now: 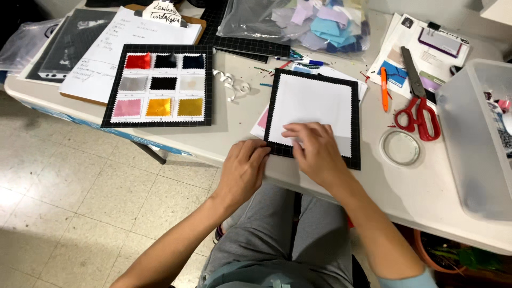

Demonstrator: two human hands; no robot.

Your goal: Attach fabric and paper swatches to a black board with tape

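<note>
A: Pressing w/ both hands. Left hand [242, 169] at 6 o'clock, fingers together, flat on the near-left corner of the black board [314, 118]. Right hand [317, 152] beside it, fingers slightly spread, tips down on the white sheet [314, 109]; can't tell if it's pinching anything.

B: Where's the board, and how far along?

A: Table [234, 133] centre, near edge. Judging it early: white sheet laid, no swatches on it.

B: And the other one?

A: Finished sample board [158, 85] at 10 o'clock, nine fabric squares in a grid, apart from the hands. Tape roll [401, 148] & red scissors [418, 114] at 3 o'clock, untouched. Bag of fabric scraps [314, 24] at 12, far edge.
</note>
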